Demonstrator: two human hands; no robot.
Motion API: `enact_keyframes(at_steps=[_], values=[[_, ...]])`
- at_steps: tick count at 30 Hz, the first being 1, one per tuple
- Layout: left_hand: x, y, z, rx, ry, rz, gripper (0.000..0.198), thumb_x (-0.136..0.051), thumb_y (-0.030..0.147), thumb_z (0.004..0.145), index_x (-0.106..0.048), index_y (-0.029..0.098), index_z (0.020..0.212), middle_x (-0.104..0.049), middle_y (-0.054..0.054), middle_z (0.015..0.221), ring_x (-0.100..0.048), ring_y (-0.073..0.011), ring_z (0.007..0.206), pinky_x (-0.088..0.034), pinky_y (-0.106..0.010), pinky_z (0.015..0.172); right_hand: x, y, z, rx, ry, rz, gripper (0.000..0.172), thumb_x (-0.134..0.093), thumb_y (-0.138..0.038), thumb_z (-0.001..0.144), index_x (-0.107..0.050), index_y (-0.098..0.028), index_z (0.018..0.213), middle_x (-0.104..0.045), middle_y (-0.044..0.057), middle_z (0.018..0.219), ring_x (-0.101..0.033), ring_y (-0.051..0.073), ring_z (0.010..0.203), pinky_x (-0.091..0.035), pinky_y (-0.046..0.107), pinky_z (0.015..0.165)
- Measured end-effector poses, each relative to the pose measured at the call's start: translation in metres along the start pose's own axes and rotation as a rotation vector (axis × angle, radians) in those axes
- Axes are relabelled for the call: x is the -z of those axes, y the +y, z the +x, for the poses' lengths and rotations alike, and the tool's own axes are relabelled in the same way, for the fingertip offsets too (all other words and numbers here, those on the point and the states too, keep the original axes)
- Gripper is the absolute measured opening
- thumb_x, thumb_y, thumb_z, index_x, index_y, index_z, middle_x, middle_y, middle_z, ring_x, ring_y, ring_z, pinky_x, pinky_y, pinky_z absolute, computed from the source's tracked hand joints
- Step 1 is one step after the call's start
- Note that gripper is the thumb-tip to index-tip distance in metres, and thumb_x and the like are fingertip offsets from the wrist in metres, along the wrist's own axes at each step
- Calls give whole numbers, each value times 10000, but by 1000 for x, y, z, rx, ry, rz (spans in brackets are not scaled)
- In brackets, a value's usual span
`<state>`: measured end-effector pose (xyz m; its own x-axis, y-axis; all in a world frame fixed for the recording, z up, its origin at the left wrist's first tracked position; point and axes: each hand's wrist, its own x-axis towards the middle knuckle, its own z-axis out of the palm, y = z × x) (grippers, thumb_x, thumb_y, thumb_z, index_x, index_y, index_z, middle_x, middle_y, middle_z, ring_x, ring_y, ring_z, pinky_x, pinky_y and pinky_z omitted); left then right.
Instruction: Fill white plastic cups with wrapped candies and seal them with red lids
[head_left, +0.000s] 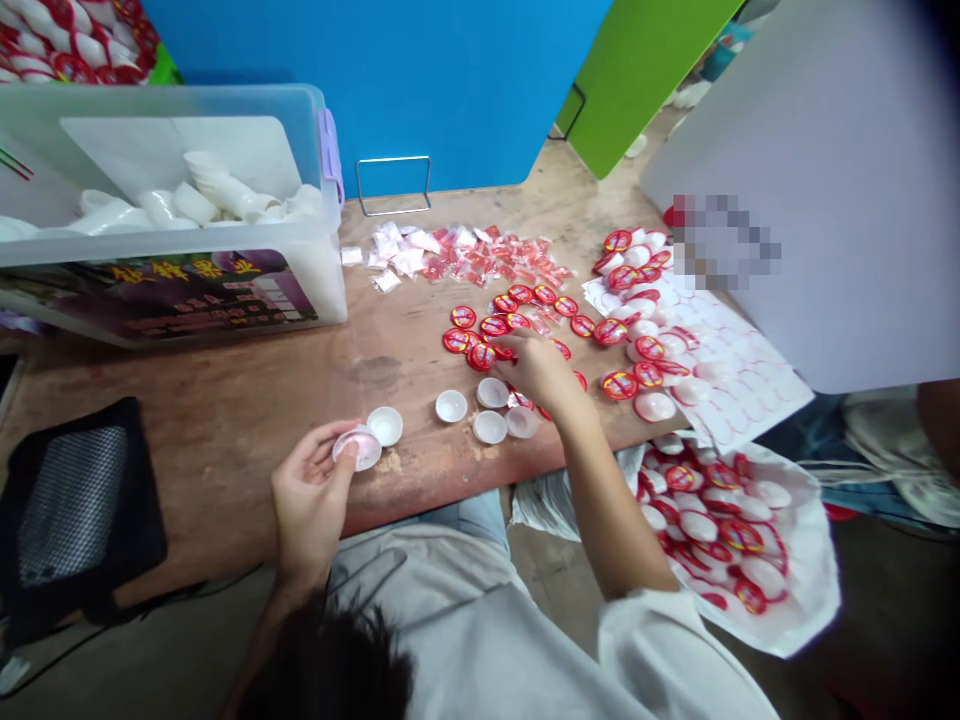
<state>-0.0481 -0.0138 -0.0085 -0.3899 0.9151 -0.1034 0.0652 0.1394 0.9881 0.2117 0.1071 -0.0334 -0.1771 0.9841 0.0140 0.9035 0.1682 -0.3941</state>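
Head view: left hand (311, 495) has fingers and thumb closed on a clear cup (357, 448). Right hand (536, 368) has fingers (504, 350) together at red lids (481, 356), maybe touching one; grip hard to tell. White cups (451, 405) sit just below those fingers on the bench (225, 430).

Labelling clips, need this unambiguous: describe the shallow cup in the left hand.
At the front edge of the wooden workbench, below the clear plastic bin, the person's left hand cradles a shallow translucent cup. Unlike the white cup beside it, resting on the wood, it is held in the hand.
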Motion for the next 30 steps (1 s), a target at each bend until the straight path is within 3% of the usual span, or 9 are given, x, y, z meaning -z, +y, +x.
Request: enact_keyframes(at_steps=[3, 6, 10, 14, 18, 21, 25, 30], values=[[-1, 2, -1, 18, -19, 2, 221, -708, 239, 698, -663, 129, 884, -721, -79, 902, -686, -183, 833, -545, -229, 719, -4, -5, 17, 29, -102, -95, 404, -633, -181, 749, -643, -163, 1152, -633, 132, 1086, -600, 251, 976, -445, 303, 826], [-2, 3, 0, 26, -34, 3, 221, -702, 240, 701, -663, 129, 888, -723, -81, 898, -689, -188, 821, -549, -236, 704, -6, -5, 26, 44, -146, -137, 353, -625, -196, 754, -662, -140, 1100, -621, 141, 1078, -596, 251, 958, -442, 305, 823], [-4, 4, -1, 52, -52, -1, 234, -701, 255, 695, -664, 132, 891, -726, -81, 886, -695, -199, 781, -558, -244, 635, 3, -8, 22, 72, -20, -87, 341, -601, -176, 761, -652, -114, 1093, -592, 160, 1141, -568, 278, 1044, -438, 341, 882], [-9, 7, -3, 97, -59, -21, 243, -712, 264, 672, -667, 128, 869, -729, -82, 848, -697, -210, 738, -551, -233, 540, 19, -35, -8, 175, 134, 232, 414, -620, -181, 771, -594, -151, 1183, -590, 129, 1188, -561, 257, 1098, -439, 369, 941], [-16, 11, -4, 151, -64, -60, 259, -723, 254, 644, -668, 121, 860, -732, -81, 803, -697, -209, 671, -547, -231, 492, 14, -78, -57, 325, 35, 671, 418, -643, -220, 796, -568, -222, 1207, -628, 70, 1160, -594, 201, 1060, -474, 345, 926], [-19, 12, -5, 114, -57, -73, 263, -708, 213, 653, -672, 120, 897, -738, -86, 860, -708, -215, 737, -572, -231, 557, -6, -100, -86, 287, 3, 871, 425, -641, -233, 812, -554, -235, 1228, -627, 75, 1157, -594, 192, 1062, -497, 334, 899], [-25, 11, -10, 54, -71, -21, 254, -687, 183, 676, -692, 118, 922, -732, -95, 955, -697, -227, 888, -585, -247, 725, -26, -112, -104, 193, 127, 926, 446, -624, -228, 828, -538, -279, 1262, -602, 68, 1188, -568, 187, 1117, -480, 332, 944], [-28, 5, -17, 106, -135, 6, 333, -654, 228, 732, -695, 122, 1045, -692, -110, 1099, -671, -246, 979, -573, -301, 825, -34, -118, -114, 176, 266, 835, 478, -569, -195, 862, -490, -303, 1320, -566, 83, 1247, -550, 190, 1160, -470, 337, 977]])
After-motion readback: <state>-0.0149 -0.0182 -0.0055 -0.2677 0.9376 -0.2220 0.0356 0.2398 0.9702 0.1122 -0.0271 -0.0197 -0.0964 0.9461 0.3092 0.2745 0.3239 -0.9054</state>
